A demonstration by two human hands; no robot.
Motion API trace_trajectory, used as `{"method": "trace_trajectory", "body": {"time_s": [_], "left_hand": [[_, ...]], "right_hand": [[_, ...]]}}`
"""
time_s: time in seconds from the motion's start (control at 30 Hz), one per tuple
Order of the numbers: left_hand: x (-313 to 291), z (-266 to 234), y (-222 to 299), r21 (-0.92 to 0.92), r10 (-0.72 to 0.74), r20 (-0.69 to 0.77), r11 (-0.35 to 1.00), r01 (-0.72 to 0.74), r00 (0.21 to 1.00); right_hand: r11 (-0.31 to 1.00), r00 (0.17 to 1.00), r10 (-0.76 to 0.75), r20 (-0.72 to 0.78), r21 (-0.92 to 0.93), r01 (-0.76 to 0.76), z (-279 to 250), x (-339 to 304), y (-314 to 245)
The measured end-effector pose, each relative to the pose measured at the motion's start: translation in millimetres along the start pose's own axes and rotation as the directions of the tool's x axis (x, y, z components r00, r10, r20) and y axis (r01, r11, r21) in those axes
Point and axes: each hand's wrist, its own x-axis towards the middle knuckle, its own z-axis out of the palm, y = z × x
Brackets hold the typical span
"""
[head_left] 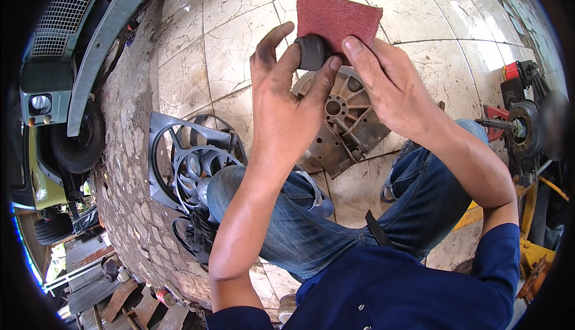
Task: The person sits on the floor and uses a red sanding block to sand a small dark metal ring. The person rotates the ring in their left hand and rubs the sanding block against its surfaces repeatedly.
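Observation:
My left hand (284, 102) grips a short black cylinder (311, 52) with a rounded edge, between thumb and fingers. A red sheet of sandpaper (338, 15) is pinched by my right hand (392, 87), its thumb lying on the rough face. The sheet curves slightly and stands up behind the cylinder, their edges meeting or nearly so; whether they touch, I cannot tell. Below both hands, a ribbed metal housing (357, 127) with a toothed rim rests on the tiles between my feet, partly covered by my hands.
To the left a grey fan shroud (160, 150) leans by my knee. Farther left stand a vehicle's front (48, 99) and its tyre (78, 141). On the right are a hub with a shaft (524, 129) and yellow metal framing (530, 210). Cracked white tiles (227, 36) cover the floor ahead.

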Motion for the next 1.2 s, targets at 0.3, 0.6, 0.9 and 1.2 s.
{"method": "trace_trajectory", "body": {"time_s": [0.3,0.6,0.9,1.2], "left_hand": [[-2,-8,-3,0.243,0.023,0.097,0.969,-0.046,0.995],[1,-17,-4,0.366,0.005,0.179,0.928,-0.072,0.984],[-3,-11,-11,0.334,0.017,0.209,0.939,-0.088,0.978],[-10,-7,-8,0.455,0.099,0.293,0.860,-0.230,0.951]], "right_hand": [[0.963,0.979,-0.205,-0.009,-0.180,0.200,-1,5,11],[0.783,0.898,-0.405,0.172,-0.442,0.438,-4,8,9],[0.696,0.866,-0.447,0.223,-0.522,0.494,2,7,16],[0.687,0.870,-0.432,0.239,-0.538,0.489,4,7,19]]}}
